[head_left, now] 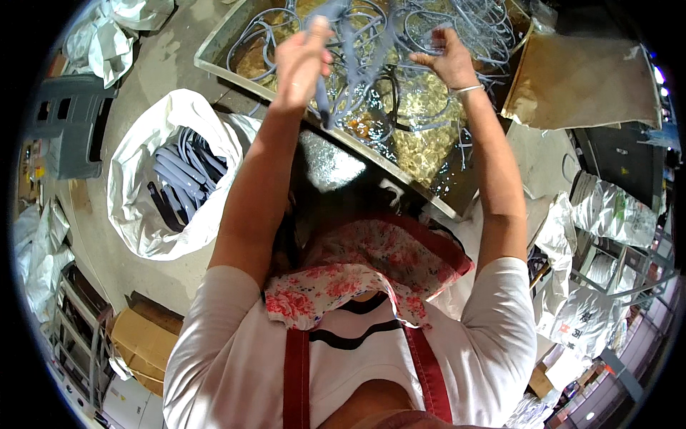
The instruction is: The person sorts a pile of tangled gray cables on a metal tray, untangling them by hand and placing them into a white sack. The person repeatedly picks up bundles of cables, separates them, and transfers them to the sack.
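A metal trough of shallow water lies before me, with many grey rubbery tubes or cords tangled in it. My left hand is over its near left side, closed around a grey tube whose dark end hangs down by the rim. Motion blurs that tube where it passes above the hand. Over the right part of the tangle is my right hand, thumb and fingers apart, with nothing visible in its grip. Blurred grey lengths show between my hands.
A white woven sack on the floor at the left holds bundled grey and black lengths. Beyond it stands a grey plastic stool. A brown board lies at the trough's right end. A cardboard box sits at the lower left.
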Tool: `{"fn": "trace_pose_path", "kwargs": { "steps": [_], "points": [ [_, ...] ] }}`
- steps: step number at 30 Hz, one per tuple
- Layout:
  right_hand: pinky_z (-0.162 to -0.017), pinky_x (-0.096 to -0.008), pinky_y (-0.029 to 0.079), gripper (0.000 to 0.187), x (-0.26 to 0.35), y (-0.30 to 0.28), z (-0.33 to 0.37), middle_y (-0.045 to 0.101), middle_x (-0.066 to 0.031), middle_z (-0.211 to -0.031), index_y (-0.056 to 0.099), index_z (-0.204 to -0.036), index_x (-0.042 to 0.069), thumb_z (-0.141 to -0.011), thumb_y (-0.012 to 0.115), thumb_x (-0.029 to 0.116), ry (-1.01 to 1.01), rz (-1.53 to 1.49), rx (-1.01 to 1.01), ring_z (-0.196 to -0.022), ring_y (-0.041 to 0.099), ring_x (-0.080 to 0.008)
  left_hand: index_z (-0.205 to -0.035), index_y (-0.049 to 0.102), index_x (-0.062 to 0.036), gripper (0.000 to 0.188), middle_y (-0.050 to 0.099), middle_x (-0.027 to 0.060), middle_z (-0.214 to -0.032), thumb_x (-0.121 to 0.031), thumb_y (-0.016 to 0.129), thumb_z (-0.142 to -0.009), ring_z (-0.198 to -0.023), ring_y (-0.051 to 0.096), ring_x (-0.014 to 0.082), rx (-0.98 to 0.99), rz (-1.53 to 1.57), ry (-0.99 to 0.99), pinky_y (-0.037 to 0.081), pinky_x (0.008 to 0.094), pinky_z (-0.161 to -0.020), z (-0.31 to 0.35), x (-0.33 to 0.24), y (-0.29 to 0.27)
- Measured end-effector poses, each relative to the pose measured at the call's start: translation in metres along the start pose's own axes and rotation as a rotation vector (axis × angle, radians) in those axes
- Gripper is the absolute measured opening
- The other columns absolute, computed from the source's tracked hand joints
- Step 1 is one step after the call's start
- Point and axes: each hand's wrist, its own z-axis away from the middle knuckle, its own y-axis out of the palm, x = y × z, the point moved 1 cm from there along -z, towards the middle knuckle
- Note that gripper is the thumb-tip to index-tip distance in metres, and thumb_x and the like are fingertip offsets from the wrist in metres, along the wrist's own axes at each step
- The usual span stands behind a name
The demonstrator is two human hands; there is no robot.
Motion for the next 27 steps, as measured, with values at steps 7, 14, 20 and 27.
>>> {"fn": "trace_pose_path", "kwargs": {
  "steps": [7,14,20,27],
  "points": [
    [-0.09,-0.0392,0.043,0.053,-0.046,0.098,0.133,0.057,-0.0159,-0.113,0.06,-0.107,0.007,-0.071,0.064,0.045,0.669,0.471,1.104,-0.107,0.053,-0.032,-0.117,0.045,-0.009,0.031,0.049,0.0033,-0.07,-0.014,0.055,-0.088,-0.05,0.043,0.0081,-0.065,0.375,0.031,0.038,0.0206,-0.045,-0.008,-0.011,-0.014],
    [-0.061,-0.042,0.048,0.013,-0.055,0.072,0.115,0.057,-0.0166,-0.067,0.058,-0.078,0.007,-0.079,0.051,0.018,0.143,0.418,0.493,-0.069,0.058,-0.0343,-0.105,0.057,-0.0039,0.023,0.057,0.0032,-0.067,-0.013,0.059,-0.084,-0.055,0.05,0.0061,0.001,-0.166,-0.087,0.041,0.018,-0.047,-0.01,0.014,-0.002],
    [-0.061,-0.0362,0.046,0.014,0.057,-0.006,0.019,0.054,-0.006,-0.077,0.056,-0.088,0.01,-0.075,0.057,0.015,-0.455,0.335,0.434,-0.078,0.057,-0.0247,-0.098,0.062,-0.0031,0.029,0.062,0.0085,-0.082,-0.027,0.062,-0.081,-0.081,0.057,0.0142,0.377,-0.416,0.099,0.045,0.0298,-0.074,-0.005,0.045,0.041],
    [-0.065,-0.0352,0.045,0.044,0.04,-0.03,0.017,0.057,-0.0119,-0.079,0.05,-0.09,-0.001,-0.069,0.074,0.029,0.067,0.208,-0.238,-0.073,0.055,-0.025,-0.099,0.058,-0.0014,0.03,0.044,-0.0018,-0.064,-0.029,0.056,-0.088,-0.055,0.038,0.0075,0.242,0.122,-0.175,0.034,0.0222,-0.051,-0.01,0.04,0.031]
  ]
}}
